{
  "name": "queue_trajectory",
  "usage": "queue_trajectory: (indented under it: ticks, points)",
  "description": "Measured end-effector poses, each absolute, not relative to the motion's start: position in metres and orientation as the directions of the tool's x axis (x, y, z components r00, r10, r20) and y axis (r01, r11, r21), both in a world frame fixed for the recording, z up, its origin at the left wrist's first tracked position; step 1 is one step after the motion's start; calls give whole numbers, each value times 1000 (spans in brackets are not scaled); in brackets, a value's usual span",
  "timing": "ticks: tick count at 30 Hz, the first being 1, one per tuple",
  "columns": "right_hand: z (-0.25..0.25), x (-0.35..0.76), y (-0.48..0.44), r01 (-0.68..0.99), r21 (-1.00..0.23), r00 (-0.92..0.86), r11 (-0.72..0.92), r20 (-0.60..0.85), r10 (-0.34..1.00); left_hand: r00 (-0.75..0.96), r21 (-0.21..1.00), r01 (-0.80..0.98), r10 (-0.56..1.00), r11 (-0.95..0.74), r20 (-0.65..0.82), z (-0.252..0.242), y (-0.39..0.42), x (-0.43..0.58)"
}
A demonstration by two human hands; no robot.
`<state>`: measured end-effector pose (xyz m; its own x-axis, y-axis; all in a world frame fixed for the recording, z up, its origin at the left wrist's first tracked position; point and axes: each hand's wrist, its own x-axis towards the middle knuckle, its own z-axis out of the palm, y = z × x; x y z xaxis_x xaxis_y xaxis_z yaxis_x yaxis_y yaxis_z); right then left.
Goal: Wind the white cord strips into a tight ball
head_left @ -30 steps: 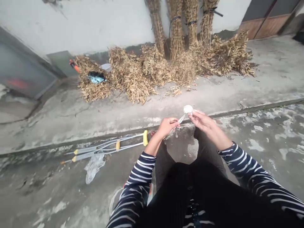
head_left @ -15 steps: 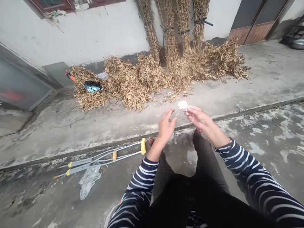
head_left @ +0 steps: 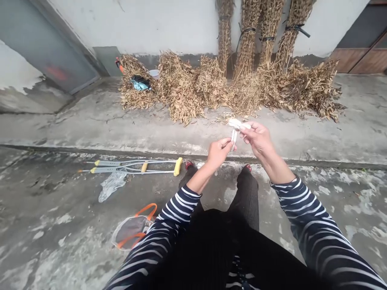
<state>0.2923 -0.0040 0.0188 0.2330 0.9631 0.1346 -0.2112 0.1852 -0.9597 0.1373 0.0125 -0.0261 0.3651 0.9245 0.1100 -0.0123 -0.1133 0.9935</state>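
My left hand (head_left: 218,154) pinches the lower end of a narrow white strip (head_left: 234,137), which stands nearly upright between my hands. My right hand (head_left: 256,139) grips a small white piece (head_left: 237,124) by its edge with the fingertips. The strip's top end lies close under that piece, and my fingers hide where they may meet. What the white things are made of is too small to tell. Both forearms wear dark striped sleeves (head_left: 178,213).
Below my hands are my black-trousered knees (head_left: 246,197). A pair of metal crutches (head_left: 133,167) with yellow grips lies on the wet concrete, beside a plastic bag (head_left: 111,186) and an orange-rimmed mesh item (head_left: 132,231). Dried plant heaps (head_left: 181,88) lie beyond a low concrete step (head_left: 136,152).
The white piece, round-looking earlier, now looks narrower and turned edgewise. My left hand has closed on the strip, which now stands more upright. The view has swung, bringing the orange-rimmed item into sight.
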Motion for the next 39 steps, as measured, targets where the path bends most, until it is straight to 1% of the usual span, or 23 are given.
queue_trajectory:
  ticks: [3, 4, 6, 8, 10, 13, 17, 20, 22, 24, 26, 29, 31, 33, 34, 36, 37, 38, 39]
  points:
    - [14, 297, 0, -6, -934, 290, 356, 339, 895, 448, 998, -66, 893, -25, 52, -28, -4, 130]
    - [10, 298, 3, 47, -922, 292, 385, 381, 877, 473, 997, -72, 880, 3, 32, -29, -9, 125]
    - [-1, 302, 9, 121, -910, 287, 397, 415, 864, 517, 997, -64, 856, 53, -12, -31, -20, 114]
    - [-16, 305, 15, 160, -915, 288, 370, 402, 869, 546, 996, -35, 836, 86, -53, -31, -31, 99]
    - [-30, 306, 21, 153, -934, 286, 324, 355, 890, 567, 996, -2, 821, 84, -69, -29, -39, 84]
    - [-51, 298, 23, 141, -957, 228, 253, 280, 932, 607, 999, 5, 794, 34, -30, -19, -42, 64]
    - [-67, 281, 13, 239, -932, 84, 274, 301, 950, 599, 995, -99, 796, -32, 85, 3, -22, 50]
    - [-66, 274, 1, 300, -896, -69, 326, 320, 945, 541, 976, -215, 835, 23, 100, 18, 11, 49]
    - [-60, 271, -8, 273, -901, -168, 338, 301, 939, 512, 951, -287, 857, 119, 47, 21, 35, 51]
    - [-53, 267, -18, 162, -940, -217, 299, 261, 941, 498, 919, -334, 867, 208, -15, 17, 58, 52]
    - [-45, 264, -28, 21, -971, -213, 239, 229, 950, 484, 892, -366, 873, 267, -62, 5, 75, 54]
    - [-35, 257, -39, -153, -968, -131, 197, 218, 967, 479, 864, -374, 868, 337, -131, -23, 89, 59]
    - [-31, 254, -42, -213, -959, -86, 188, 210, 974, 526, 871, -303, 830, 387, -185, -42, 92, 62]
    - [-28, 253, -42, -223, -959, -64, 173, 192, 979, 587, 904, -153, 772, 399, -242, -59, 95, 63]
    - [-27, 254, -42, -212, -964, -57, 159, 174, 983, 614, 925, -53, 743, 376, -267, -66, 96, 63]
    - [-25, 257, -39, -183, -976, -26, 119, 125, 992, 621, 950, 174, 720, 258, -310, -75, 98, 62]
    - [-25, 260, -38, -174, -980, -3, 99, 101, 995, 593, 944, 283, 743, 168, -310, -78, 98, 61]
    - [-24, 263, -36, -170, -982, 22, 84, 81, 996, 551, 925, 372, 786, 71, -282, -80, 96, 59]
    - [-24, 266, -34, -170, -983, 47, 76, 69, 996, 501, 901, 434, 836, -19, -224, -82, 93, 58]
